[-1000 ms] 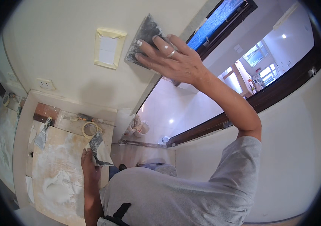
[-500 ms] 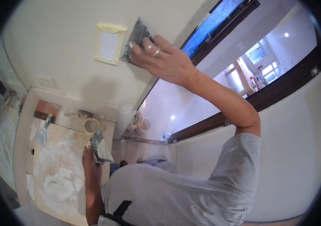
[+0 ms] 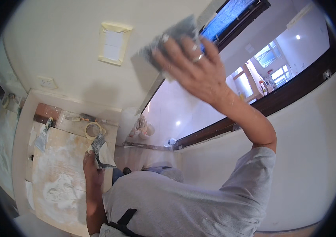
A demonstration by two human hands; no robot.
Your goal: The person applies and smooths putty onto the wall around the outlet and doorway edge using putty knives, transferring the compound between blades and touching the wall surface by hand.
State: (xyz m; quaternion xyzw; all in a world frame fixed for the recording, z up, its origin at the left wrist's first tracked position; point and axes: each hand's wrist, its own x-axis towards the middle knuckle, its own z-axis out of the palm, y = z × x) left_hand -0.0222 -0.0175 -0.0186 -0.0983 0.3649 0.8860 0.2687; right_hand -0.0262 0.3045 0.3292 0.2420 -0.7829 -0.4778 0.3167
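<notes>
Pressing a wide flat metal trowel [image 3: 164,47] against the pale smooth wall [image 3: 57,43], the right hand [image 3: 195,71] is raised high with fingers spread flat over the blade's back; blade is grey, smeared and blurred. Just beside it on the wall sits a rectangular switch plate [image 3: 114,43] masked with yellowish tape. Left hand [image 3: 91,168] is low, fingers closed around the handle of a smaller putty knife [image 3: 101,152], its triangular blade coated with whitish filler. Below lies a plank-like counter [image 3: 57,173], wooden, crusted with dried white compound and rough streaks. On it: a ring-shaped roll of masking tape [image 3: 93,129], another grey scraper [image 3: 41,138] near the left edge, and a thin long tool [image 3: 83,117] at the far end, kind unclear. A white wall outlet [image 3: 46,82] sits above the counter. Dark wood trim [image 3: 254,110] frames a glossy tiled floor [image 3: 168,106] reflecting lights. Person wears a grey t-shirt [image 3: 183,201].
</notes>
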